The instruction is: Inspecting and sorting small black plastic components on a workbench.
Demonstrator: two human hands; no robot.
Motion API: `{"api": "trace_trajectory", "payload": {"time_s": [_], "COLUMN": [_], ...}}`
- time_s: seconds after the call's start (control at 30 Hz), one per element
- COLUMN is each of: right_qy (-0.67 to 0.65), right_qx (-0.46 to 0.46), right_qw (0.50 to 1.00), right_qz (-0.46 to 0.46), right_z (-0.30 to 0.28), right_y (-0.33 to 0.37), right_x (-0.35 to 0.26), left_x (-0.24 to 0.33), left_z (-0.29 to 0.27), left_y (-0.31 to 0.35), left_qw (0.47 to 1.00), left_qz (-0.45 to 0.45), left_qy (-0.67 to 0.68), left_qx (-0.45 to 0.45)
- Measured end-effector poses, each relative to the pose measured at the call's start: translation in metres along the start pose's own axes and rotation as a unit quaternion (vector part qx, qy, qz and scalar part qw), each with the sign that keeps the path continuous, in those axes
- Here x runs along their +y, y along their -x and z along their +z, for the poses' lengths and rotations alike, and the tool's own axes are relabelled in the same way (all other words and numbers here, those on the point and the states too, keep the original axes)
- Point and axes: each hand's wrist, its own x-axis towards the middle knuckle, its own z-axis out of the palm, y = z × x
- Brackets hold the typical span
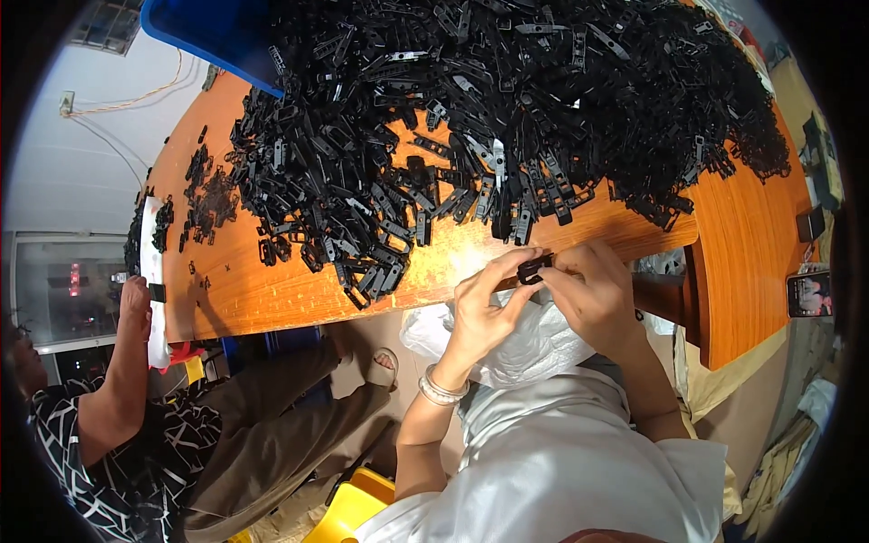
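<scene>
A small black plastic part [534, 269], slotted and clip-like, is pinched between my two hands just off the table's front edge. My left hand [482, 312], with a pale bangle on its wrist, grips it from the left by thumb and forefinger. On the other side, the bent fingers of my right hand [593, 294] close on the same part and partly cover it. Beyond both hands spreads a large heap of similar long black plastic parts [534, 172]; the nearest ones lie close to my fingertips.
The orange wooden table [299, 303] curves around me, with a blue bin [213, 41] at the far left. A co-worker [118, 434] sits at left, near smaller black pieces [213, 204]. A phone [808, 295] stands at right. White plastic [534, 348] covers my lap; a yellow container [358, 507] sits below.
</scene>
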Motion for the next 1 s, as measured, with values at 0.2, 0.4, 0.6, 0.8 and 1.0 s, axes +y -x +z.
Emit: {"api": "trace_trajectory", "payload": {"time_s": [0.2,0.4,0.6,0.8,1.0], "right_qy": [-0.212,-0.382,-0.403,-0.43,-0.404], "right_qx": [-0.021,0.115,0.165,0.073,0.076], "right_qw": [0.976,0.86,0.843,0.849,0.857], "right_qz": [0.045,0.319,0.317,0.299,0.311], "right_z": [0.002,0.012,0.02,0.023,0.036], "right_y": [0.001,0.029,0.019,0.013,0.008], "right_x": [0.005,0.014,0.014,0.015,0.011], "left_x": [0.004,-0.016,-0.042,-0.009,-0.004], "left_z": [0.001,0.004,-0.003,-0.01,-0.015], "left_y": [0.003,-0.029,-0.026,-0.023,-0.019], "left_qw": [0.957,0.96,0.976,0.943,0.918], "left_qz": [-0.113,-0.027,-0.067,-0.218,-0.292], "left_qy": [0.266,-0.247,-0.133,0.23,0.266], "left_qx": [0.009,0.133,0.16,0.097,0.036]}}
